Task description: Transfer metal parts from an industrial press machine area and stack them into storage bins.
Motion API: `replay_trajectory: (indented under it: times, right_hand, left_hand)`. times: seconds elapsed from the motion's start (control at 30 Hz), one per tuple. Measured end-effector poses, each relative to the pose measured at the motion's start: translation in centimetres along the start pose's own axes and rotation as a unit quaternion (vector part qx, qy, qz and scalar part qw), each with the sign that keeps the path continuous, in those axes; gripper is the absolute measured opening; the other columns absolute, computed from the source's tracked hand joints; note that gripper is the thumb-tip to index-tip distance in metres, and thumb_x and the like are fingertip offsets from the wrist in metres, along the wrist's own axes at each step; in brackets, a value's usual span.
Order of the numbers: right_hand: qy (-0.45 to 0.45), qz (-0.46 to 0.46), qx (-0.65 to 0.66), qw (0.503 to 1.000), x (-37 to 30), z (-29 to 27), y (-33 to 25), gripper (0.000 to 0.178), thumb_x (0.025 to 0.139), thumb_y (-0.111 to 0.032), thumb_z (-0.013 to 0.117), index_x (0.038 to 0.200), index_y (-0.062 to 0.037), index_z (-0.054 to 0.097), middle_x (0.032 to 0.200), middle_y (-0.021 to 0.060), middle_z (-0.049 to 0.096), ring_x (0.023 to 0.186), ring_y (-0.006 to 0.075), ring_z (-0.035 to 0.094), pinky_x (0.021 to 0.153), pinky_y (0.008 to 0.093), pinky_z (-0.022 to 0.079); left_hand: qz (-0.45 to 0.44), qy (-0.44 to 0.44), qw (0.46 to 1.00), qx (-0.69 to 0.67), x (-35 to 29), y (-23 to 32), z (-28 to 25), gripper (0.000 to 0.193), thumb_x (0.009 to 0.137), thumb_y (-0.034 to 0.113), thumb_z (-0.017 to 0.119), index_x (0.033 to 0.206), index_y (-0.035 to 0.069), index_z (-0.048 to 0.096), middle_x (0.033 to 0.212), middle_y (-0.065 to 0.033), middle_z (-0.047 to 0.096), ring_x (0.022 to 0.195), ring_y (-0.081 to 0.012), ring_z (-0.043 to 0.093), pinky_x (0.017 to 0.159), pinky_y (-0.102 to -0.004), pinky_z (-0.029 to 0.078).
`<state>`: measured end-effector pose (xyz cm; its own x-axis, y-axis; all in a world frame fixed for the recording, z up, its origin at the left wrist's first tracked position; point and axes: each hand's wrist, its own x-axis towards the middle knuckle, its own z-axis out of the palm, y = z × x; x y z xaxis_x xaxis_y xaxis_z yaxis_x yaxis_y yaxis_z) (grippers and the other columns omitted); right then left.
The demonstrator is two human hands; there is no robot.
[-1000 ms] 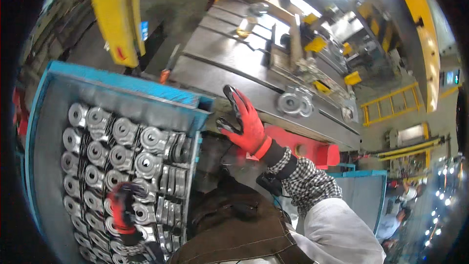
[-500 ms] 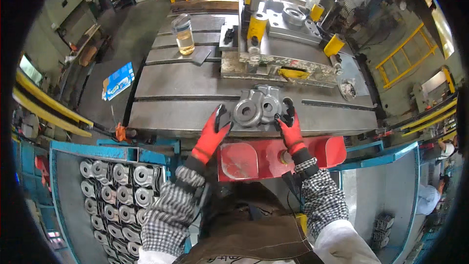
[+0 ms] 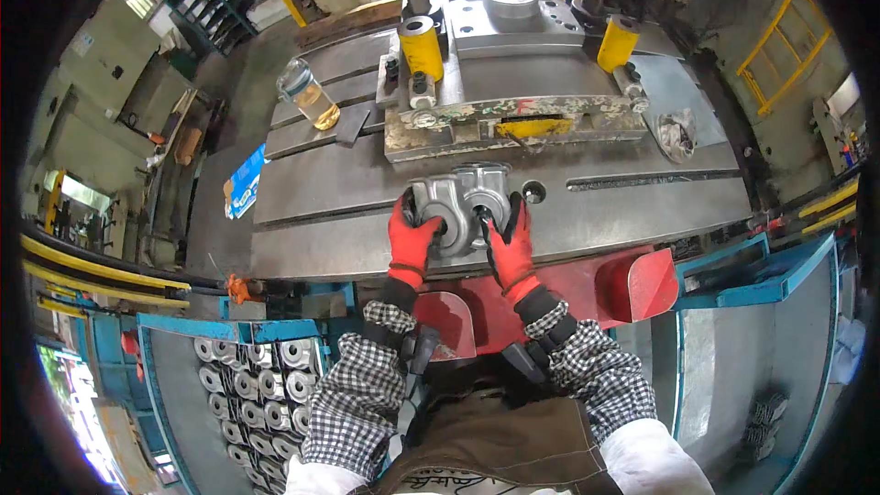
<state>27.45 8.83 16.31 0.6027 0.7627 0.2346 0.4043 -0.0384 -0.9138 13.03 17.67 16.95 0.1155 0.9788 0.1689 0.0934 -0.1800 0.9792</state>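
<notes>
Two grey stamped metal parts, each with a round hole, lie side by side and overlapping on the slotted steel table [image 3: 321, 247], near its front edge. My left hand [image 3: 414, 236], in a red and black glove, is closed on the left metal part [image 3: 446, 194], fingers at its outer edge and thumb at its hole. My right hand [image 3: 510, 246], gloved the same way, grips the right metal part [image 3: 486, 185], with the thumb by its hole and the fingers along its right side.
Behind the parts stands a die set [image 3: 522, 82] with yellow sleeves [image 3: 422, 50]. A jar of yellowish liquid [image 3: 312, 99] and a blue packet [image 3: 245, 185] are at the left. Blue-framed bins [image 3: 165, 376] flank me, the left one holding several similar parts. A red two-lobed piece [image 3: 550, 298] sits below the table edge.
Both hands have closed in from beside the metal parts and now hold them. The view has shifted, so the die set appears more square-on.
</notes>
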Motion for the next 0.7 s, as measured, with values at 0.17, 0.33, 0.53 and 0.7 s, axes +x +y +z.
replay_trajectory:
  times: [0.17,0.33,0.53,0.7]
  right_hand:
    - [0.009,-0.005,0.052,0.999,-0.2,0.1,-0.5,0.077,0.069,-0.022,0.065,0.127,0.0005,0.021,0.128,0.0218,0.026,0.119,0.035,0.027,0.098,0.0369,0.025]
    - [0.019,-0.009,0.046,0.999,-0.6,0.1,-2.3,0.08,0.066,-0.007,0.065,0.13,-0.0018,0.017,0.13,0.0175,0.025,0.121,0.0306,0.026,0.1,0.0334,0.023]
    - [0.04,0.021,0.051,0.998,-0.6,-0.2,-2.3,0.086,0.062,-0.017,0.069,0.129,0.0005,0.017,0.129,0.0223,0.024,0.12,0.0355,0.025,0.1,0.0375,0.023]
    - [0.022,0.039,0.031,0.999,-0.8,-0.1,-2.6,0.089,0.061,-0.021,0.069,0.129,0.0003,0.015,0.13,0.0223,0.023,0.12,0.0358,0.024,0.1,0.0375,0.022]
  left_hand:
    - [-0.017,-0.064,0.995,0.079,1.1,2.3,2.2,0.062,0.062,0.017,0.068,0.114,-0.003,0.042,0.108,-0.0187,0.05,0.1,-0.0274,0.048,0.084,-0.0338,0.039]
    - [-0.035,-0.223,0.961,0.162,1.9,2.9,2.7,0.074,0.069,0.024,0.065,0.125,-0.004,0.027,0.122,-0.0208,0.04,0.113,-0.0274,0.039,0.093,-0.0323,0.031]
    - [0.134,-0.34,0.883,0.294,6.9,7.8,2.4,0.081,0.064,0.025,0.068,0.128,0.0,0.025,0.127,-0.0194,0.034,0.119,-0.0278,0.031,0.098,-0.0316,0.025]
    - [0.224,-0.522,0.721,0.397,9.8,9.7,5.3,0.089,0.053,0.024,0.071,0.126,-0.001,0.027,0.124,-0.0227,0.035,0.116,-0.0316,0.034,0.097,-0.0346,0.027]
